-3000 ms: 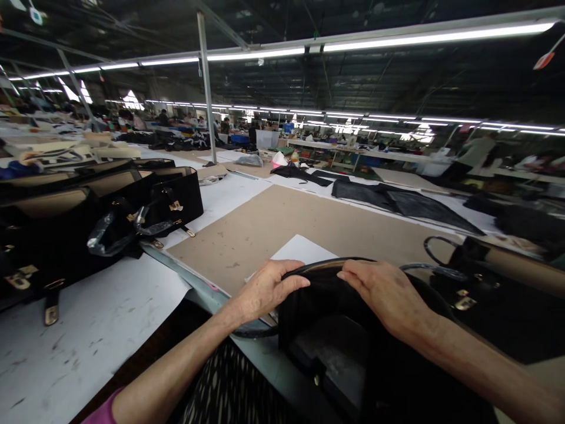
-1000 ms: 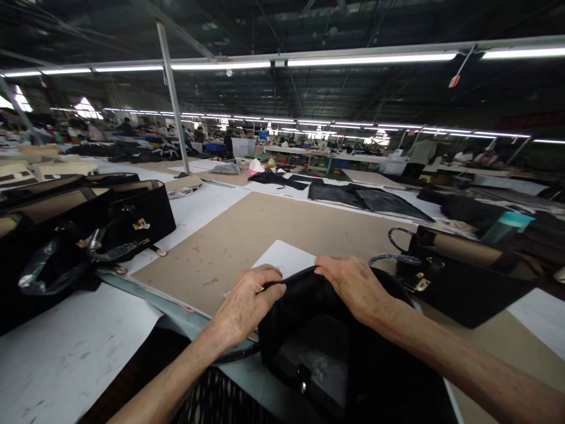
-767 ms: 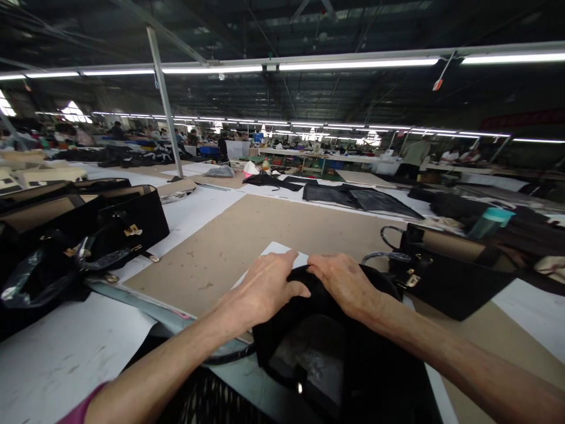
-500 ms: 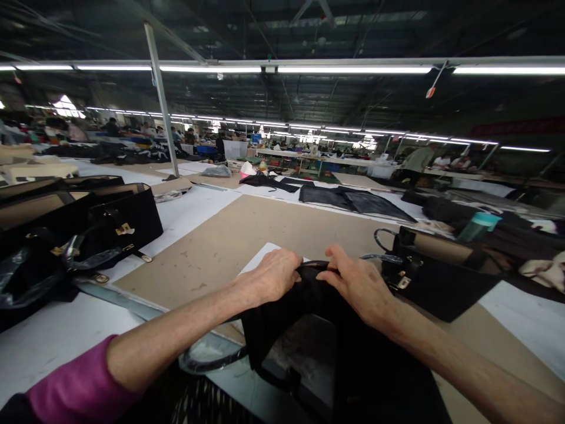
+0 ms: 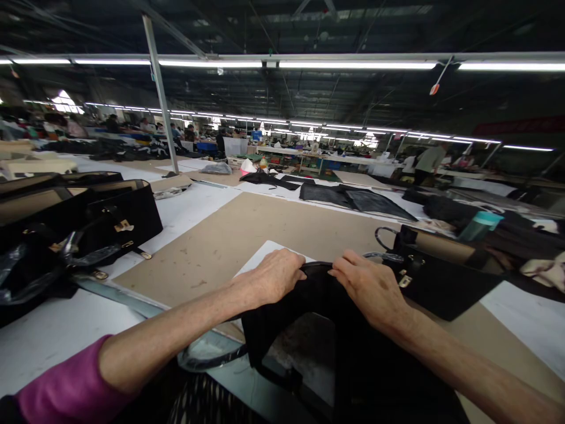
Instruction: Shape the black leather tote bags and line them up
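Note:
A black handbag [image 5: 282,318] is in front of me at the table's near edge, its far upper edge raised between my hands. My left hand [image 5: 280,274] pinches that edge on the left, fingers curled over it. A short way to the right, my right hand [image 5: 366,282] grips the same edge between thumb and fingers. A plastic-wrapped handle [image 5: 212,360] sticks out at the bag's lower left. Much of the bag's body is too dark to make out. White paper [image 5: 260,253] lies behind my left hand.
Several black handbags with gold clasps [image 5: 128,212] stand at the left. Another black handbag [image 5: 445,282] stands close on the right, near a teal-lidded bottle [image 5: 481,225]. Flat black pieces [image 5: 357,199] lie farther back on the table. A pole [image 5: 159,94] rises at the far left.
My right hand has shifted slightly right along the bag's edge and its fingers have closed down on it. My left hand stays almost in place, still gripping.

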`<control>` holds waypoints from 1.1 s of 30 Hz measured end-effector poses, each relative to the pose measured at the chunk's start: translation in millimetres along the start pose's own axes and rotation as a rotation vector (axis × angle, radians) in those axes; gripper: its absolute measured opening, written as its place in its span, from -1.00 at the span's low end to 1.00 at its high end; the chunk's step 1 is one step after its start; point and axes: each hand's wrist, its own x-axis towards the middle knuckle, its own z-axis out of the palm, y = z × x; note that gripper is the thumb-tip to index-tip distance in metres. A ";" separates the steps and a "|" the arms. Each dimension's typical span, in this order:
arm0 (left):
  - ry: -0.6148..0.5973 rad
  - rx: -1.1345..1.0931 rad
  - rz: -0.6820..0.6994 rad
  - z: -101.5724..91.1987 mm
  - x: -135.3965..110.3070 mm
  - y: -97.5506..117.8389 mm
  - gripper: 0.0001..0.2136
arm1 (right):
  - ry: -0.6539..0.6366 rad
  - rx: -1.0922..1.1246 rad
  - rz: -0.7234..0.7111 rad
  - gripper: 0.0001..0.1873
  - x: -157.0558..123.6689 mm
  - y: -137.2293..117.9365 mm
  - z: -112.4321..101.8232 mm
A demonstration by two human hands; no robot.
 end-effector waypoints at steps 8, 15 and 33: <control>0.011 0.009 -0.018 6.2 1.3 -0.2 -0.73 | 0.039 0.025 0.010 -0.77 4.9 1.5 3.7; -0.075 0.023 -0.066 -4.4 -2.2 12.4 -0.75 | 0.054 0.007 0.044 -0.79 7.3 1.9 6.6; -0.070 -0.199 0.217 0.7 46.9 7.4 -0.81 | -0.321 0.428 0.417 -0.74 -35.6 46.5 -7.8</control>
